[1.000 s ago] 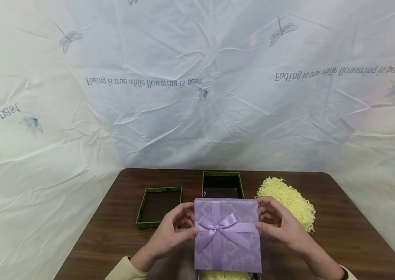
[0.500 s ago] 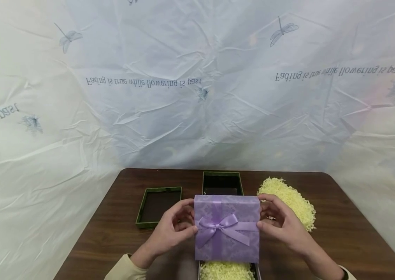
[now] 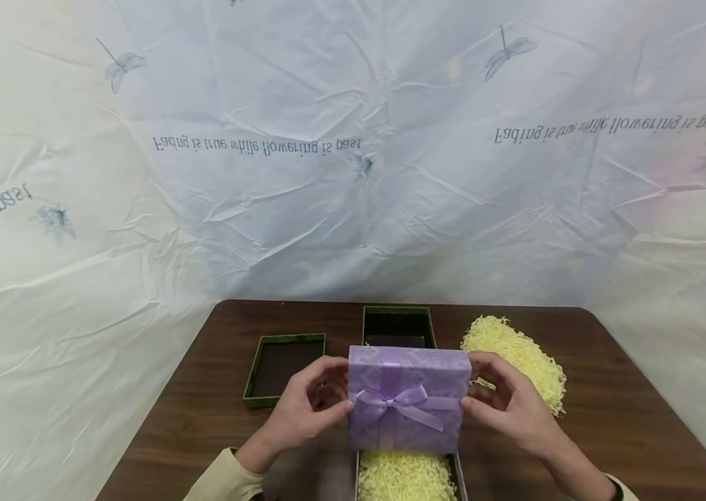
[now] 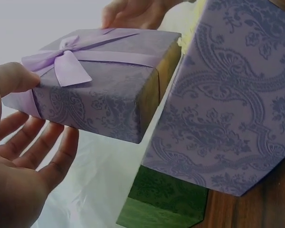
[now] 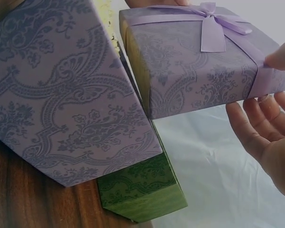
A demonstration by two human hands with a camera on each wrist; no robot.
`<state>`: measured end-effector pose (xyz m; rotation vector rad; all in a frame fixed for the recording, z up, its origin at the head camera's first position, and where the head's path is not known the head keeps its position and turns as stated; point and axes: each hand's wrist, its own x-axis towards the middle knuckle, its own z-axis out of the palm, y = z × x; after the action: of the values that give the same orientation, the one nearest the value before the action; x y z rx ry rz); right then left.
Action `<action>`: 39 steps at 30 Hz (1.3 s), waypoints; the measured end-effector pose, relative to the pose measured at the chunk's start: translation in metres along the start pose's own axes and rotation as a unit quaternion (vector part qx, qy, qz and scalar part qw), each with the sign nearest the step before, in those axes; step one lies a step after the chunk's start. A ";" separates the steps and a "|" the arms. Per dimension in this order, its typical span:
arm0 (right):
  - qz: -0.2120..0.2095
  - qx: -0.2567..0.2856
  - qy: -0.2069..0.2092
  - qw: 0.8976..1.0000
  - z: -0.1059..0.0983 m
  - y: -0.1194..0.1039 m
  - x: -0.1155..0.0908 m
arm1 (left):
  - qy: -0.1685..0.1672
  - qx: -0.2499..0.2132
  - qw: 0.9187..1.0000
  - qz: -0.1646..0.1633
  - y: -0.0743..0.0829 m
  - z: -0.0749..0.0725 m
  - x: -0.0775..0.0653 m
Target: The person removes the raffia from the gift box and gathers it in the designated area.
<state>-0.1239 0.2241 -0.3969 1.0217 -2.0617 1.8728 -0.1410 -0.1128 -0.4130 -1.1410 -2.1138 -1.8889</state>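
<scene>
A purple patterned box lid (image 3: 418, 376) with a lilac ribbon bow is held up by both hands. My left hand (image 3: 304, 409) grips its left side, thumb on the top face and fingers beneath, as the left wrist view shows. On the right side my right hand (image 3: 511, 408) holds it the same way. Below and nearer to me stands the purple box (image 4: 218, 95), filled with yellow shredded paper (image 3: 407, 479). Its rear part is hidden by the lid in the head view. Both wrist views show the lid tilted, one edge close to the box's rim.
Behind the lid stands an open green box (image 3: 398, 321) with a dark inside. A green-edged lid (image 3: 286, 369) lies upturned at the left of the brown table (image 3: 202, 431). Yellow shredded paper (image 3: 518, 358) is heaped at the right. A printed white sheet (image 3: 365, 229) hangs behind.
The purple lid has tipped so its near edge rises and its top appears shorter. More of the yellow shredded paper in the purple box shows beneath it. Both hands keep their hold.
</scene>
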 end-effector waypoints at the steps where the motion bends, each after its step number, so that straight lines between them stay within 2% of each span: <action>1: -0.003 -0.001 -0.001 1.000 0.000 0.000 0.000 | 0.000 0.003 1.000 0.008 0.000 0.000 0.000; 6: -0.010 -0.017 0.003 1.000 -0.001 0.000 0.000 | 0.004 0.019 0.998 0.051 -0.003 -0.001 0.004; 10: -0.041 -0.001 0.001 0.999 -0.001 0.002 0.001 | 0.005 0.034 0.997 0.075 -0.007 -0.001 0.005; 19: -0.079 -0.001 -0.001 0.997 -0.002 0.005 0.000 | 0.000 0.064 0.987 0.149 -0.013 -0.001 0.005; 31: -0.159 -0.023 0.002 0.987 -0.002 0.010 0.000 | 0.006 0.129 0.968 0.215 -0.015 -0.005 0.006; 39: -0.220 -0.028 -0.009 0.975 -0.001 0.010 0.005 | 0.020 0.173 0.949 0.261 -0.014 -0.007 0.011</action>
<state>-0.1337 0.2231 -0.4023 1.3502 -1.7047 1.5743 -0.1592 -0.1136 -0.4169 -1.3800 -1.7825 -1.2404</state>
